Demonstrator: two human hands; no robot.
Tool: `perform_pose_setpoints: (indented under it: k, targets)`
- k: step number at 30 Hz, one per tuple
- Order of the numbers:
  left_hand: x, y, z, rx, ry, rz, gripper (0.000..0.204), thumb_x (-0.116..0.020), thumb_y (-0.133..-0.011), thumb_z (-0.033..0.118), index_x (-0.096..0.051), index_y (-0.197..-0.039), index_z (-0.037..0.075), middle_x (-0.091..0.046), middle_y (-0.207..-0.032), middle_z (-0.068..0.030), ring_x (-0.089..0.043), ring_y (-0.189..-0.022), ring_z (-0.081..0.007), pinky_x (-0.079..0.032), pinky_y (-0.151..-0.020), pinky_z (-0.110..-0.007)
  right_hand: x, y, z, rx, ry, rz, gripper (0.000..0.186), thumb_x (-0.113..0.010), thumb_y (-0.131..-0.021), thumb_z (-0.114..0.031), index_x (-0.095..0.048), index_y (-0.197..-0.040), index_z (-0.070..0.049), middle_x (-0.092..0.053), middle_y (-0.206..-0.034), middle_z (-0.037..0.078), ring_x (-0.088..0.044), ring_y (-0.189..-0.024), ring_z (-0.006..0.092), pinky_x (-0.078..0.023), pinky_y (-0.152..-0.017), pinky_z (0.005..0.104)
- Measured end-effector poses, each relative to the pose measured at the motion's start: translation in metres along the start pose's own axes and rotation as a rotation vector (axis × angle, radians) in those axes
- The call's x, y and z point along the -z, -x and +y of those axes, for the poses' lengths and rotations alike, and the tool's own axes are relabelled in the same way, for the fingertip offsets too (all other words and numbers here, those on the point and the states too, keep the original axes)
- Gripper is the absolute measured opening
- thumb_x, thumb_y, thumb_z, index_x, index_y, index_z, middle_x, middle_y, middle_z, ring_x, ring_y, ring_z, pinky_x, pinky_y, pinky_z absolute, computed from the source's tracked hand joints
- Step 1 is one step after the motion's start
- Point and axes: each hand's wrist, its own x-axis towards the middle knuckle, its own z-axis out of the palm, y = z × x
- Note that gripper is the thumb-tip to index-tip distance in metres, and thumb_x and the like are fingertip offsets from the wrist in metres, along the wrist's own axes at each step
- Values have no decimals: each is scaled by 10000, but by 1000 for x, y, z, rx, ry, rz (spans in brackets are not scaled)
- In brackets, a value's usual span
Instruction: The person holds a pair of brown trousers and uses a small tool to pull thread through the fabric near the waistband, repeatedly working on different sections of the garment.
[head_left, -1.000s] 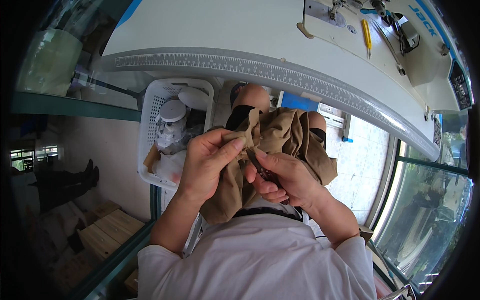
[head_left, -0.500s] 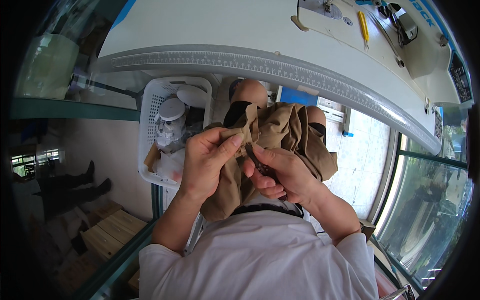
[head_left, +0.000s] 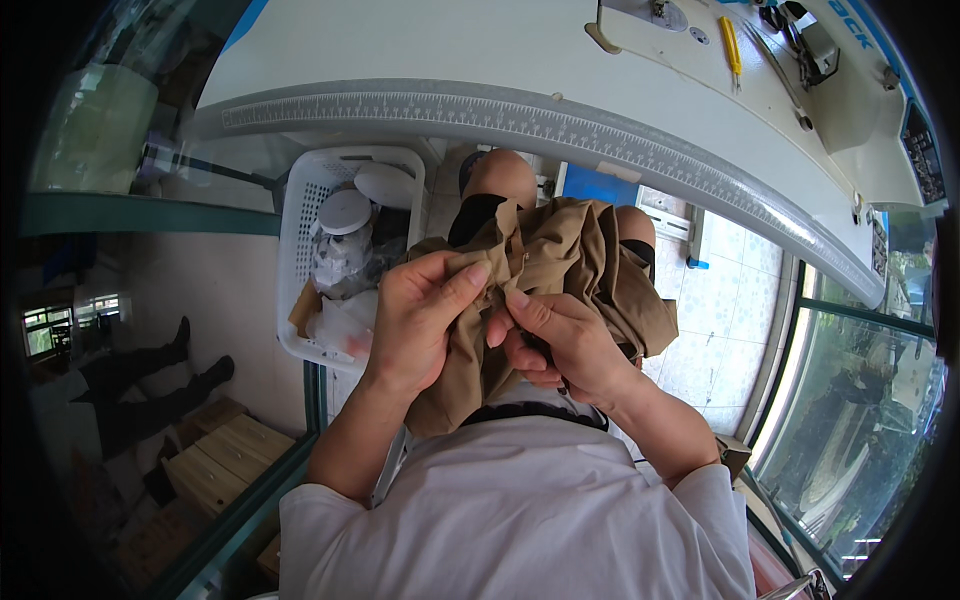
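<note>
Brown fabric lies bunched over my lap and knees. My left hand pinches a folded edge of it between thumb and fingers. My right hand is beside it, thumb pressed on the same fabric near the pinched fold, with its fingers curled around a dark, slim object, mostly hidden, which I cannot identify.
Above is a white sewing table with a ruler strip, sewing machine, yellow tool and long metal tool. A white basket with tubs and bags stands at left. Glass panels flank me.
Both hands stay on the fabric. My right fingers now cover more of the dark object. The table appears slightly higher in the picture.
</note>
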Motion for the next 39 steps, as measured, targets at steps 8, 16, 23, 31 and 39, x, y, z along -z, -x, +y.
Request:
perform_pose_setpoints:
  k: [8, 16, 23, 31, 39]
  targets:
    - [1, 0, -1, -16, 25, -12, 182, -594, -999, 93, -649, -1040, -75, -666, -828, -79, -618, -605, -142, -499, -593, -255, -1, -2, 4, -6, -67, 3, 509, -389, -1072, -462, -618, -933, -29, -412, -582, -12, -282, -457, 65, -222, -405, 234]
    - [5, 0, -8, -1, 6, 37, 185, -624, -991, 112, -665, -1053, -57, -664, -879, -30, -605, -748, -79, -487, -694, -220, 2, -4, 8, 18, -11, 23, 491, -399, -1071, -443, -613, -923, -26, -426, -583, -9, -282, -454, 64, -216, -406, 235]
    - [7, -1, -7, 3, 29, 51, 182, -648, -983, 133, -691, -1052, -31, -676, -933, -9, -580, -845, -48, -471, -760, -202, 4, -2, 19, 280, 242, 259, 332, -621, -987, -357, -633, -951, -27, -411, -634, -74, -291, -495, 17, -196, -450, 215]
    - [-1, -5, -9, -69, -78, 99, 197, -646, -983, 122, -686, -1056, -57, -690, -938, -31, -606, -837, -62, -499, -757, -209, 2, -16, 18, 465, -43, 286, 147, -661, -983, -182, -664, -961, -37, -526, -654, -94, -387, -509, -6, -260, -444, 197]
    - [-6, -8, -2, -217, -201, 63, 251, -624, -979, 48, -597, -1211, -45, -699, -1012, -66, -642, -906, -86, -516, -816, -225, 0, -9, 9, 351, -91, 257, 176, -646, -987, -228, -645, -922, -65, -528, -682, -61, -403, -525, 15, -251, -421, 198]
